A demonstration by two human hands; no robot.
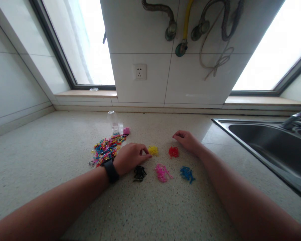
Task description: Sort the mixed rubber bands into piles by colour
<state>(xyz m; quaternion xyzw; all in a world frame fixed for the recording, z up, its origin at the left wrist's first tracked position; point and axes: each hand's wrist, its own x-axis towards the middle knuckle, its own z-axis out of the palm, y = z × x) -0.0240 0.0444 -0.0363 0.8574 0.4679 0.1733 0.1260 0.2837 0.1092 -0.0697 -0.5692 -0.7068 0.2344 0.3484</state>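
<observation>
My left hand (132, 155), with a dark band on its wrist, is at the edge of a small pile of yellow rubber bands (153, 150). Its thumb and forefinger are pinched together; whatever is between the tips is too small to see. Beyond a red pile of bands (174, 152), my right hand (187, 140) rests near the counter with its fingertips pressed together, their contents hidden. Closer to me lie black bands (139, 173), pink bands (162, 172) and blue bands (187, 174). A large mixed-colour heap (106, 150) spreads left of my left hand, partly covered by it.
Behind the heap stands a clear plastic bottle (112, 120) beside a pink cap-like object (126, 130). A steel sink (256, 134) with a tap (298, 117) is set into the counter (150, 211) at right. The tiled wall carries a socket (140, 71) and pipes.
</observation>
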